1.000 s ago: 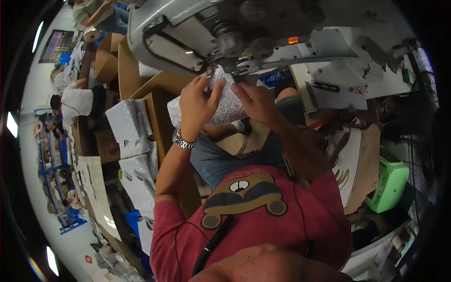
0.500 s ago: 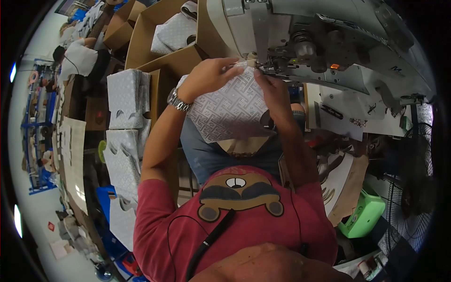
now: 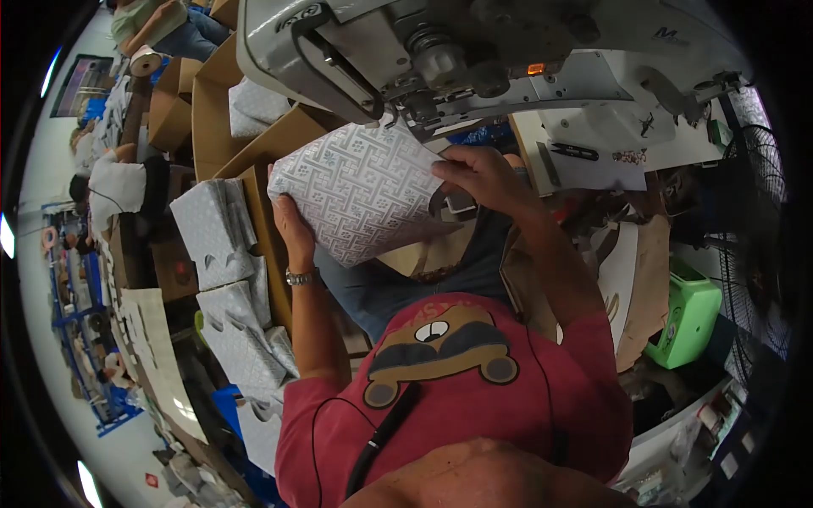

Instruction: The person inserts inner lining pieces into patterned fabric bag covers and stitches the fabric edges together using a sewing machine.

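Note:
A silver-white patterned fabric piece with a geometric weave is held up in front of me, above my lap. My left hand grips its lower left edge, with some fingers hidden behind it. On the other side, my right hand pinches the right edge between thumb and fingers, just above a curved cut-out. The upper edge of the piece lies close under the head of the sewing machine; I cannot tell whether it touches the needle area.
Similar fabric pieces hang stacked at my left, beside a cardboard box. Black snips lie on the machine table at right. A green plastic container and a fan stand farther right. Two people are at far left.
My left hand has gone from the upper edge near the needle to the left edge. My right hand has drawn away from the needle to the right edge. The view has shifted.

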{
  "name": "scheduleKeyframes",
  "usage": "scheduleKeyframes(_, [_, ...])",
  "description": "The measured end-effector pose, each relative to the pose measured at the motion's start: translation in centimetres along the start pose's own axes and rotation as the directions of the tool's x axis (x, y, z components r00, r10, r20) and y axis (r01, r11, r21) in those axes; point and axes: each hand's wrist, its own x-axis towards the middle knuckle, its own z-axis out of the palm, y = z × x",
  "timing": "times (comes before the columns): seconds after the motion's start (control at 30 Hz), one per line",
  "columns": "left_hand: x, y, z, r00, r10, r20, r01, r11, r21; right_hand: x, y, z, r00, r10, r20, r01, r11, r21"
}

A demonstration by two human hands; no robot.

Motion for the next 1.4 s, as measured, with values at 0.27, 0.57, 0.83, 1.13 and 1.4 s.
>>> scheduleKeyframes(0.27, [0.9,0.0,-1.7,0.99,-0.123,0.063,0.125,0.992,-0.02,0.2,0.3,-0.2,0.952,-0.304,0.021,0.3,0.921,-0.247])
scheduleKeyframes(0.57, [2.8,4.6,-3.8,0.919,-0.384,0.085,0.371,0.919,0.131,1.5,1.1,0.6,0.957,-0.28,-0.082,0.242,0.919,-0.31])
scheduleKeyframes(0.83, [11.1,3.2,-2.4,0.625,-0.73,0.278,0.775,0.622,-0.109,2.4,-1.3,3.1,0.975,-0.098,-0.199,0.084,0.993,-0.081])
scheduleKeyframes(1.13, [18.0,0.2,-3.3,0.488,-0.761,0.428,0.789,0.594,0.157,2.1,-1.1,8.1,0.983,0.141,-0.122,-0.07,0.887,0.456])
scheduleKeyframes(1.4, [18.4,-1.0,-3.1,0.6,-0.729,0.329,0.704,0.676,0.216,2.3,-2.0,8.5,0.972,0.168,-0.164,-0.075,0.884,0.461])
